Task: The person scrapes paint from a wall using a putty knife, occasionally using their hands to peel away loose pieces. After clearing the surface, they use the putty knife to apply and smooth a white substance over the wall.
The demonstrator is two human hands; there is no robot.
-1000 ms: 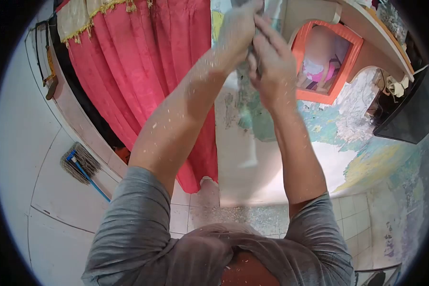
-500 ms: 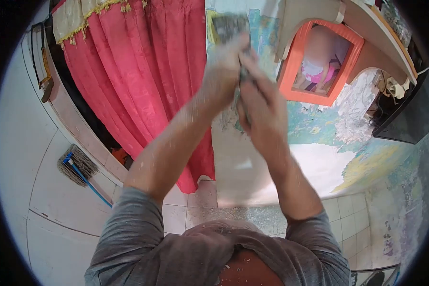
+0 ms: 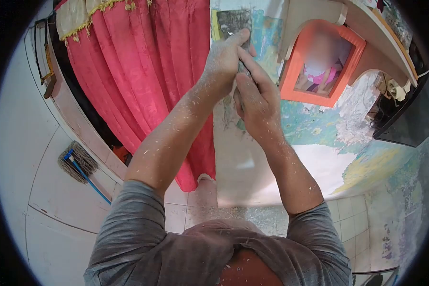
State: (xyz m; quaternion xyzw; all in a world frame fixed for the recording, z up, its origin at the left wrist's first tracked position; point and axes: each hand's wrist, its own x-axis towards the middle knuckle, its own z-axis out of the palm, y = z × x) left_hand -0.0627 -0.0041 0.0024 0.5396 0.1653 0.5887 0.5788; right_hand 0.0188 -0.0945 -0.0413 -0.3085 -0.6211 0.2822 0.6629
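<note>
A scraper [image 3: 234,20] with a wide, dull grey blade is held up against the wall, its blade pointing upward. My left hand [image 3: 225,58] is closed around its upper part just below the blade, thumb uppermost. Lower on the handle, my right hand [image 3: 258,100] is wrapped round it. Most of the handle is hidden by my fingers. The wall [image 3: 314,126] behind shows peeling turquoise, yellow and white paint. Pale flakes and dust speckle both forearms and the grey shirt [image 3: 195,255].
A red curtain [image 3: 138,81] hangs close on the left. To the right are an orange picture frame [image 3: 287,71], a shelf [image 3: 386,35] and a dark screen [image 3: 405,119]. A mop [image 3: 78,162] stands at far left. Debris lies on the floor [image 3: 252,214].
Both hands and the scraper have shifted slightly upward along the wall. The hands were blurred by motion before and look sharper now; the grip is the same.
</note>
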